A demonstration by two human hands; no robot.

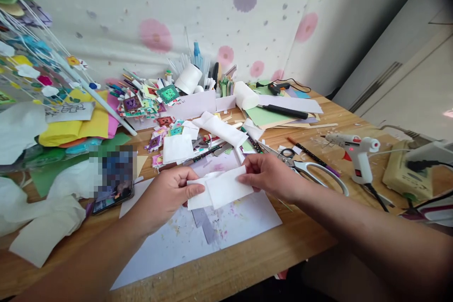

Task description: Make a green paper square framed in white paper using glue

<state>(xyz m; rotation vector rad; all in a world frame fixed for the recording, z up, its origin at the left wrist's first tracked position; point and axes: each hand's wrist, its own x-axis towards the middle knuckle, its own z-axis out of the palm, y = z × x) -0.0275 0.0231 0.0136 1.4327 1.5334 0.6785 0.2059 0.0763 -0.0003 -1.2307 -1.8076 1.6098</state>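
Between my two hands is a folded piece of white tissue paper, held above a paint-specked white sheet on the wooden table. My left hand pinches its left end, thumb on top. The right end is pinched by my right hand, with the thumb in front. Two layers show, one overlapping the other. Just beyond lie a folded white tissue square and a longer folded tissue strip. White-handled scissors rest beside my right hand.
At right stand a white glue gun and a power strip with cords. A phone leans at left near crumpled white paper. Behind are a craft-supply box, a tissue roll and a black-handled knife.
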